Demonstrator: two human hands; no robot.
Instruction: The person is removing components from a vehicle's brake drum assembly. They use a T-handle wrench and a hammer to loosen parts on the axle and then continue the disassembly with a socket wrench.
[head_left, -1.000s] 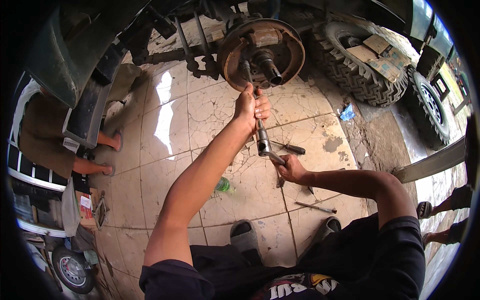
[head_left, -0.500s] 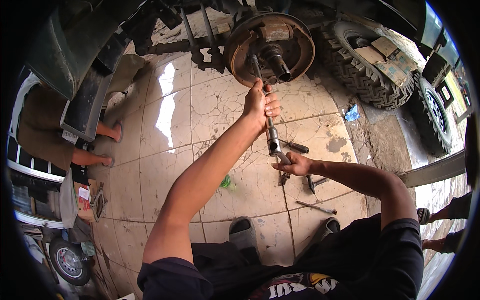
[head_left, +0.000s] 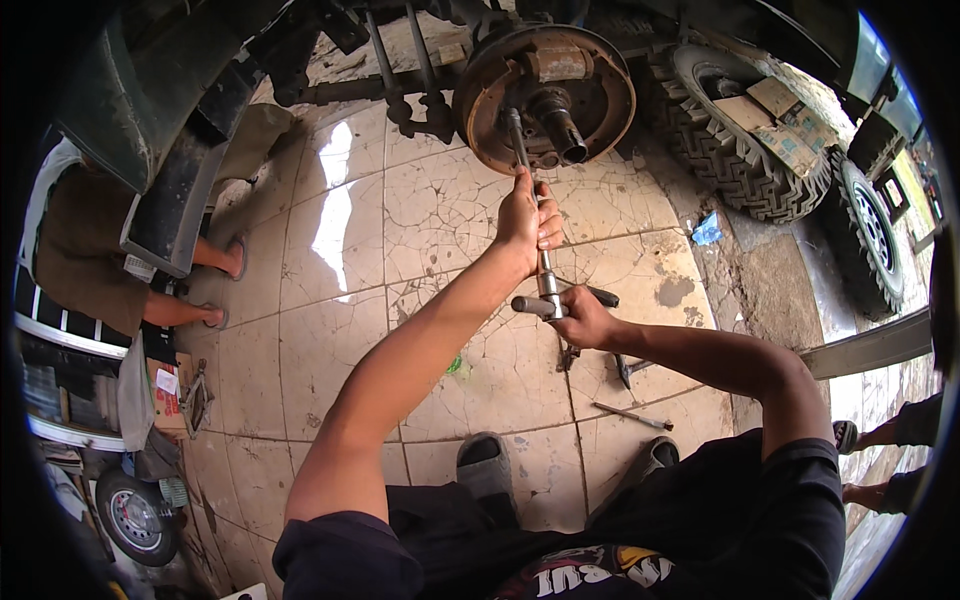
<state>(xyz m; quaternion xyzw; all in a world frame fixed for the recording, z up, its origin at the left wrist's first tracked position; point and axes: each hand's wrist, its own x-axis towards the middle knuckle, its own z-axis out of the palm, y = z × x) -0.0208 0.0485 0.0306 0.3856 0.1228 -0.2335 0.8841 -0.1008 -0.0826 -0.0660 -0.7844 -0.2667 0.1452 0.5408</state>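
My left hand [head_left: 529, 213] is wrapped round the long shaft of a socket wrench [head_left: 519, 140]. The wrench's far end sits against the inner face of a rusty brake backing plate [head_left: 617, 118], to the left of the protruding axle spindle [head_left: 562, 128]. At the near end, a cross handle [head_left: 538, 306] sticks out to the left of the shaft. My right hand [head_left: 588, 319] is closed round that handle on the other side. On the tiles just beyond and beside my right hand lie several hand tools, partly hidden by it, among them a small hammer [head_left: 625, 371].
A thin tool [head_left: 634, 415] like a brush or chisel lies near my right foot. A big knobbly tyre [head_left: 735, 165] carries cardboard, with a second wheel [head_left: 866, 232] beside it. At left a person's legs [head_left: 186, 311] show; another person's feet [head_left: 866, 492] are at right.
The cross handle has turned, so its free end now points left. My right hand has shifted slightly up and stays on it; my left hand keeps its grip on the shaft.
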